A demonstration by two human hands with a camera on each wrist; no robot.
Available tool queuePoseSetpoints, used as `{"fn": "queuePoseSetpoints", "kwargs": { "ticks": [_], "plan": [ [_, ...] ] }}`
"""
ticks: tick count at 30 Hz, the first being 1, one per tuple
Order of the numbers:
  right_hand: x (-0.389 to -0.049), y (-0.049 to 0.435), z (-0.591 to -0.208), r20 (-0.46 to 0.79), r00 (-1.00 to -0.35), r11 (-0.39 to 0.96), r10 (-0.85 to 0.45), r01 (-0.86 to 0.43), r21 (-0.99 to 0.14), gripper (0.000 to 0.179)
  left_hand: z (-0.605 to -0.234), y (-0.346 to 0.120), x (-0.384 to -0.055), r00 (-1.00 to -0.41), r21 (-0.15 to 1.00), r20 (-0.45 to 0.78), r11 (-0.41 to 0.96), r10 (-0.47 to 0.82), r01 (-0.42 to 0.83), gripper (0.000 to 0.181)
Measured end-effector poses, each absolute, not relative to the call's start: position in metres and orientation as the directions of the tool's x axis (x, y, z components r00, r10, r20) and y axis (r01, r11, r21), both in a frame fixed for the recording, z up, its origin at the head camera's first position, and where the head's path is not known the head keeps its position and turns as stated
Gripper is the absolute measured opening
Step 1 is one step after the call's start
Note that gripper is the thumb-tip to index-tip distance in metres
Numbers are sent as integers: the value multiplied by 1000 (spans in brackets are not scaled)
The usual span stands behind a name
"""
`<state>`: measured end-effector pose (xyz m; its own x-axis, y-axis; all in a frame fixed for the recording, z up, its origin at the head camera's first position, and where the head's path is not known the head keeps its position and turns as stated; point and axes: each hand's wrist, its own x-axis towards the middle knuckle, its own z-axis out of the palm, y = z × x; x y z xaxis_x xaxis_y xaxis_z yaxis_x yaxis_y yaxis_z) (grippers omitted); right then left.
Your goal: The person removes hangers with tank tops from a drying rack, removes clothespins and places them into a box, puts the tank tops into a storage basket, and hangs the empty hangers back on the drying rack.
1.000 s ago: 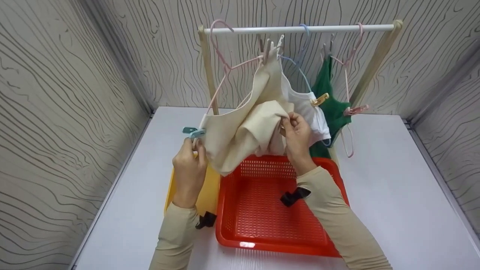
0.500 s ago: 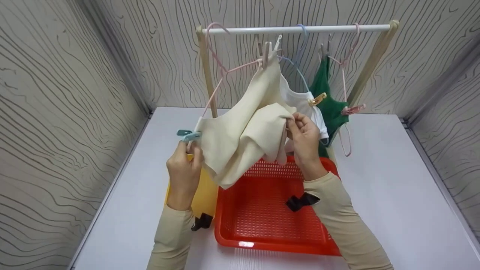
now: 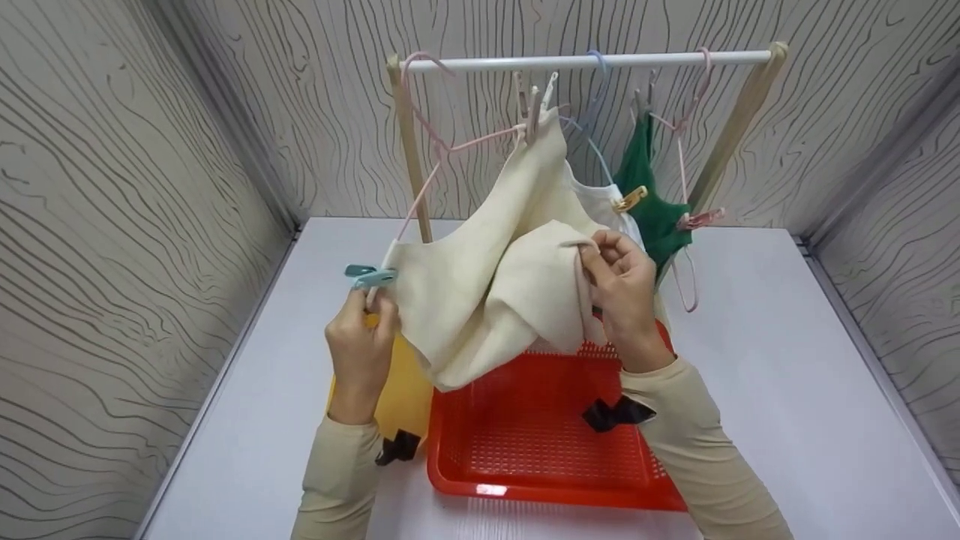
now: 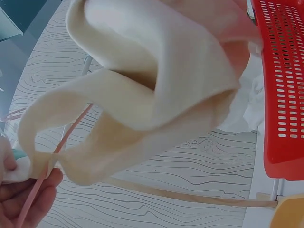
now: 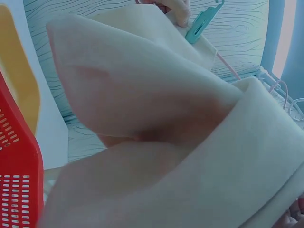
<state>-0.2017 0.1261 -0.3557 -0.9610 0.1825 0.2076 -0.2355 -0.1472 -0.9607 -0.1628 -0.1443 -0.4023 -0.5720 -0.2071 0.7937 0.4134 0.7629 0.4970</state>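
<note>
A cream cloth garment (image 3: 465,277) hangs folded and crumpled from a pink hanger (image 3: 480,140). A teal clothespin (image 3: 373,278) clips it at the hanger's left end, and a grey clothespin (image 3: 533,115) at its upper right. Just below the teal clothespin, my left hand (image 3: 360,352) pinches the garment's edge together with the hanger's end. In the left wrist view the hanger wire crosses in front of the fingers (image 4: 40,204). My right hand (image 3: 626,289) pinches the folded edge of the garment on its right side. In the right wrist view the cloth hides most of that hand.
A white rail (image 3: 495,64) on wooden legs carries the hangers. Behind the cream garment hang a white garment (image 3: 596,196) and a green garment (image 3: 660,225), with a gold clothespin (image 3: 632,198) and a pink clothespin (image 3: 703,218). Below stand a red basket (image 3: 480,491) and a yellow container (image 3: 405,382).
My right hand has moved right and slightly down, drawing the garment's fold with it. My left hand has shifted a little left and down with the hanger's end, so the cloth is spread wider.
</note>
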Motion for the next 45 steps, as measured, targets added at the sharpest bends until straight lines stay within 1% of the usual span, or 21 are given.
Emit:
{"fn": "queuePoseSetpoints", "kwargs": {
  "ticks": [4,10,14,17,23,26,31,39,45],
  "plan": [
    [-198,129,-356,243,-959,-147,147,-264,-953,6,-403,-144,-163,-579,508,788,752,-209,419,9],
    [-194,133,-363,230,-968,-143,103,-243,-959,7,-406,-146,-163,-588,519,782,739,-208,429,10],
    [-192,134,-368,235,-969,-150,81,-245,-958,8,-409,-148,-163,-578,513,788,745,-212,427,4],
    [-189,135,-370,234,-970,-129,70,-241,-962,9,-411,-150,-162,-570,511,792,750,-219,421,4],
    [-185,139,-376,216,-976,-69,36,-218,-974,7,-416,-155,-157,-570,545,779,730,-260,411,2],
    [-184,140,-380,210,-978,-47,8,-210,-976,7,-421,-159,-155,-554,558,782,717,-285,418,3],
    [-184,144,-389,184,-982,-28,-31,-183,-983,9,-428,-164,-154,-524,565,792,700,-313,436,10],
    [-182,147,-397,128,-991,-9,-48,-128,-992,7,-439,-169,-155,-537,609,773,631,-338,481,10],
    [-181,149,-402,108,-993,35,-52,-110,-993,10,-444,-170,-155,-536,618,772,598,-341,511,15]
  ]
}}
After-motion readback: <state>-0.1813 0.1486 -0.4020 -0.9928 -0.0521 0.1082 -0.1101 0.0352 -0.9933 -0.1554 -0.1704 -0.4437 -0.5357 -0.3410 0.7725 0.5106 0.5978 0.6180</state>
